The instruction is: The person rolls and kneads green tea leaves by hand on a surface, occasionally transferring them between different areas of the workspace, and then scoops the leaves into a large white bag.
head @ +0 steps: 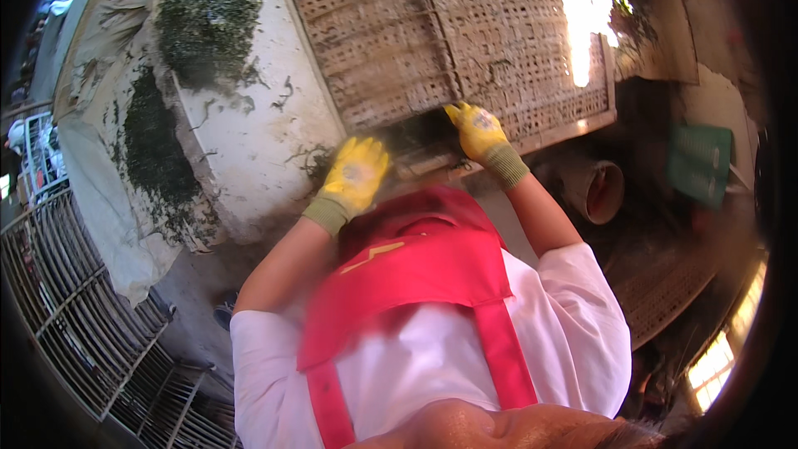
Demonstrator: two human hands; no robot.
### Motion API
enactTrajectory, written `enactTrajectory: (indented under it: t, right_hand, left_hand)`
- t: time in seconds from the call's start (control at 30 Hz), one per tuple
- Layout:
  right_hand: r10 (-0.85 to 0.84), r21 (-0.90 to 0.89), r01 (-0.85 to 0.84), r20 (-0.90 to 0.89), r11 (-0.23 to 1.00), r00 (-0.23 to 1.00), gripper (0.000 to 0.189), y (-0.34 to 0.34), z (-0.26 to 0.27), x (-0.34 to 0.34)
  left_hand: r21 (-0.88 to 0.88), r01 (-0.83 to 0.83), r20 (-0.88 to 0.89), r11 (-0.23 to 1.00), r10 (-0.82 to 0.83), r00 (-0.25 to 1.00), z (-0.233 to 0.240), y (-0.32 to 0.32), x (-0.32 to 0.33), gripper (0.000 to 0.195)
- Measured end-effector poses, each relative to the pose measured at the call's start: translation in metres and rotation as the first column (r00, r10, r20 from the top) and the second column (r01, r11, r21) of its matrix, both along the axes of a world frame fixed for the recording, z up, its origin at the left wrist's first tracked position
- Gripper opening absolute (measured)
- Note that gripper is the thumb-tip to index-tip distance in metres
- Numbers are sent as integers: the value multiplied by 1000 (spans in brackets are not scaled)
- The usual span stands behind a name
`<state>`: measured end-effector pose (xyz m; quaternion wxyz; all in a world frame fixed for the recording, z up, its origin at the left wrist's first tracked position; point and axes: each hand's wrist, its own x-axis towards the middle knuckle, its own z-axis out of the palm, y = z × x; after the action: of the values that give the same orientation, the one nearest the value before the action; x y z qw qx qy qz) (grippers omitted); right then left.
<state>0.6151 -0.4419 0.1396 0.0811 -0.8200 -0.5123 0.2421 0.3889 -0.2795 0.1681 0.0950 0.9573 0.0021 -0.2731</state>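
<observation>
Both my hands wear yellow gloves with ribbed cuffs. My left hand (356,173) lies over the near right edge of a white board (262,137), beside a few dark green shreds. Its palm side is hidden, so I cannot tell what it touches. My right hand (479,131) is at the near edge of a large perforated woven tray (517,31), its fingers by the tray's middle rib. Its grip is not clear. Between my hands is a dark gap (424,134). A pile of dark green leafy shreds (209,22) rests on the board's far part.
More dark shreds (156,143) lie on a cloth-covered surface at the left. A slatted metal rack (93,305) stands lower left. On the right are a round pipe-like container (603,192), a green plastic piece (699,163) and another woven tray (667,299).
</observation>
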Motion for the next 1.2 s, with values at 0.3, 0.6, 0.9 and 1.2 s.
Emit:
enactTrajectory:
  t: [0.3, 0.6, 0.9, 1.2]
  right_hand:
    - [-13, 242, 23, -45, 970, 999, 38, -20, -36, 2]
    - [-48, 225, 69, -98, 972, 994, 30, -14, -38, 6]
    - [0, 241, -16, 68, 970, 998, 48, -29, -64, 8]
    - [-33, 305, 48, -55, 951, 998, 35, -15, -37, 3]
  left_hand:
    - [-34, -816, 706, 577, 592, 390, -14, 213, -19, 60]
    - [-412, -680, 764, 606, 637, 105, 12, 325, -40, 34]
    - [131, -852, 708, 506, 554, 438, -39, 230, -61, 48]
    - [-81, -873, 803, 481, 550, 229, 25, 261, -78, 41]
